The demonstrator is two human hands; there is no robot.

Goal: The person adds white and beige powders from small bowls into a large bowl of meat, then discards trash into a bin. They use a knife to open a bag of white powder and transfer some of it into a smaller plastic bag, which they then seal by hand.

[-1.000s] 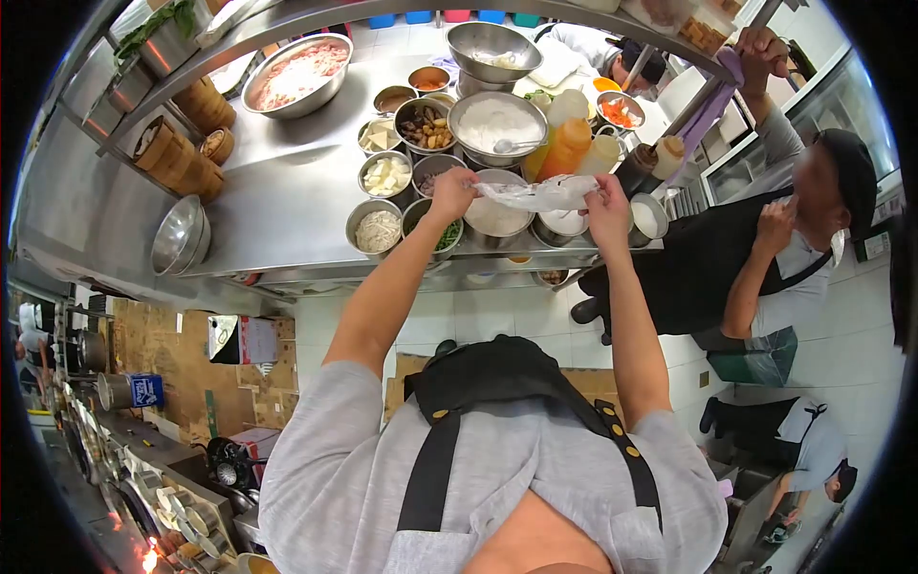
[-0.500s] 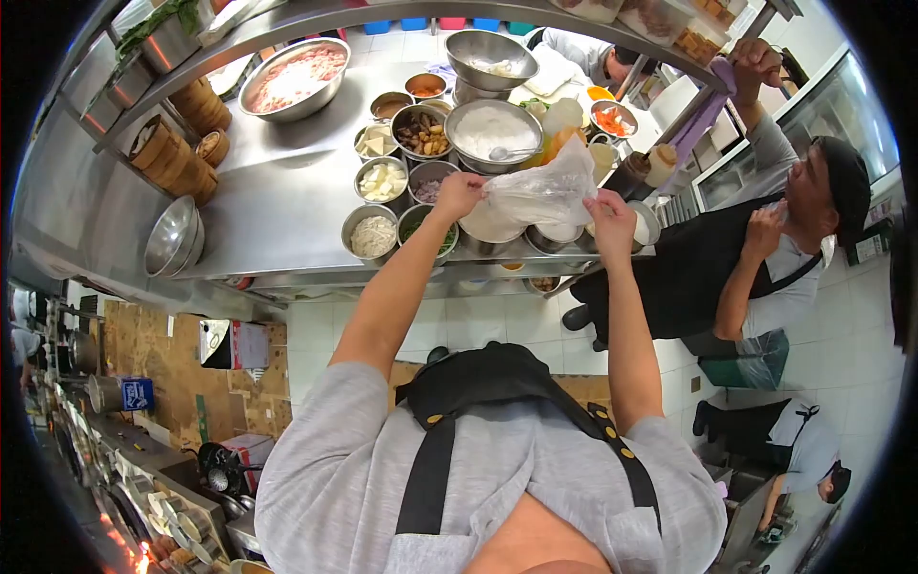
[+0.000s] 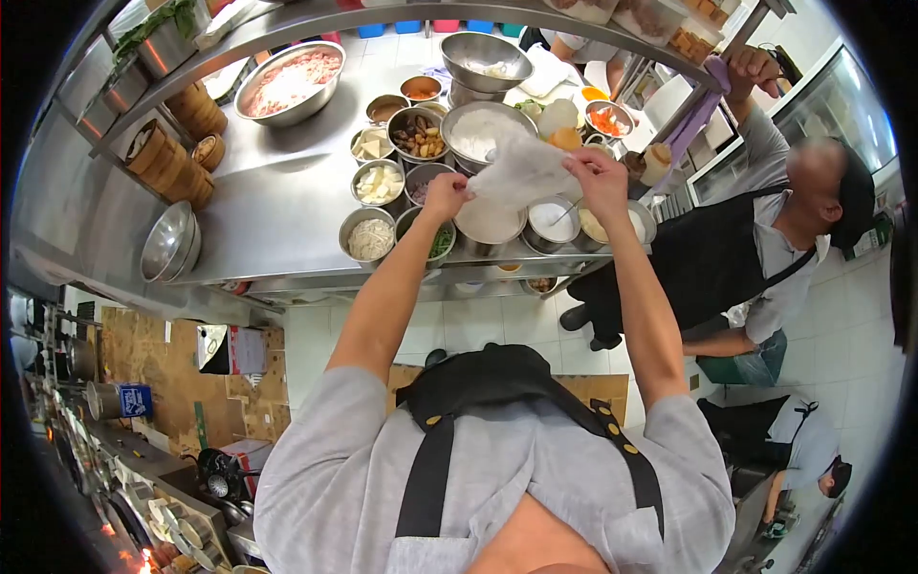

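A translucent plastic bag [image 3: 516,172] is stretched between my two hands above the metal containers. My left hand [image 3: 447,196] pinches its left edge, over the pots near the counter's front. The bag's right edge is pinched in my right hand [image 3: 598,180], higher and beside an orange item. Behind the bag, a bowl of white powder [image 3: 475,129] is partly covered. Below my right hand stands a pot of white contents with a spoon [image 3: 553,220]. Left of my left hand are pots of pale strips [image 3: 370,239] and white chunks [image 3: 380,183].
A large bowl of raw meat [image 3: 290,84] and bamboo steamers [image 3: 167,165] stand on the steel counter [image 3: 258,215]. An overhead shelf [image 3: 402,17] crosses the top. A co-worker in a black apron [image 3: 688,258] stands close at right; others are farther off.
My right hand has moved left and up, and my left hand slightly left. The bag has shifted left and crumpled, uncovering the spoon pot. The nearby co-worker's lower arm has dropped from the chest.
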